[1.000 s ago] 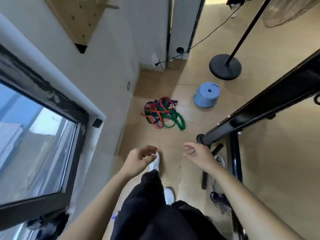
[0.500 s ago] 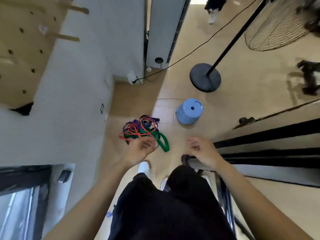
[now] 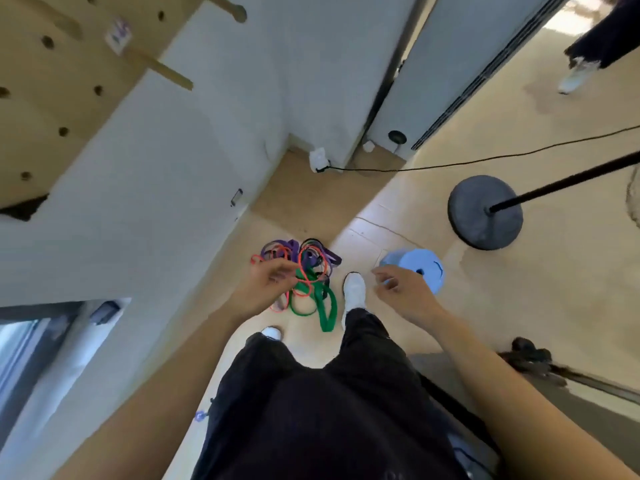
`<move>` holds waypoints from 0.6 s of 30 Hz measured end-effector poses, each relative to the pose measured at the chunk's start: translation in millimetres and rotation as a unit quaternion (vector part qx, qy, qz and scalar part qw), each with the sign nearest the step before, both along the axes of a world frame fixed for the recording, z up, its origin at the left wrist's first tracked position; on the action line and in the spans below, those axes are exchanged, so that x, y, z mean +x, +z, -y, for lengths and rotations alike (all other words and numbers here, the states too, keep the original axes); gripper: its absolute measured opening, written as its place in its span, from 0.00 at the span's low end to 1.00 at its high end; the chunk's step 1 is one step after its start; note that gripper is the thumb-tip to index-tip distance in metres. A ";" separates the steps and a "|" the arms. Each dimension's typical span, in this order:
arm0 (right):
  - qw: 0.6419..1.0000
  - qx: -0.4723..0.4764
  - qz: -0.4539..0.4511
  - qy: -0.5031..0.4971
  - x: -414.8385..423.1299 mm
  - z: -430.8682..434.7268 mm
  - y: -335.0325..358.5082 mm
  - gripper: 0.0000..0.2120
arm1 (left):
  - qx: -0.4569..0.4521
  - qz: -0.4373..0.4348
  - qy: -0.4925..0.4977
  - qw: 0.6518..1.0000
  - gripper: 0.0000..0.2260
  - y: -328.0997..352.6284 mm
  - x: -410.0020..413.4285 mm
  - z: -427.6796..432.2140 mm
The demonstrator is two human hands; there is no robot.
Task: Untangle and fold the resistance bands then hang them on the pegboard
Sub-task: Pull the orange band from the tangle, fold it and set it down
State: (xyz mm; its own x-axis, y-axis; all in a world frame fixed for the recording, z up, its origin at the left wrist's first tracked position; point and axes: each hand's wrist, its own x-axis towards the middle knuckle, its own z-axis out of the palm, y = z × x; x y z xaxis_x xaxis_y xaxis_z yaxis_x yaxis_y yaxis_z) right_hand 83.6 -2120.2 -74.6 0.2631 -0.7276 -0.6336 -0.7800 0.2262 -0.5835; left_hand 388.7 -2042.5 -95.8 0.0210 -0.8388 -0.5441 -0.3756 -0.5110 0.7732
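Observation:
A tangled pile of resistance bands [image 3: 311, 289], green, red, purple and black, lies on the floor by the white wall. My left hand [image 3: 265, 287] hangs above the pile's left side with fingers loosely curled and holds nothing. My right hand [image 3: 403, 292] hovers to the right of the pile, over my white shoe [image 3: 354, 289], fingers relaxed and empty. The wooden pegboard [image 3: 52, 81] with pegs [image 3: 162, 69] is on the wall at upper left.
A blue plastic stool [image 3: 424, 266] stands just right of my right hand. A fan stand's black round base [image 3: 485, 211] and pole are further right. A black cable [image 3: 467, 162] runs across the floor from a wall socket. Another person's leg [image 3: 588, 53] shows at top right.
I have stepped closer to the bands, so the pile now lies right under my hands. Both hands have moved forward and down toward it. Neither hand has taken hold of anything.

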 end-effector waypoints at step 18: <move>0.954 0.014 -0.009 0.298 47.6 140.3 -14.0 0.14 | -0.020 -0.009 0.333 0.943 0.13 -8.4 -44.3 -2.8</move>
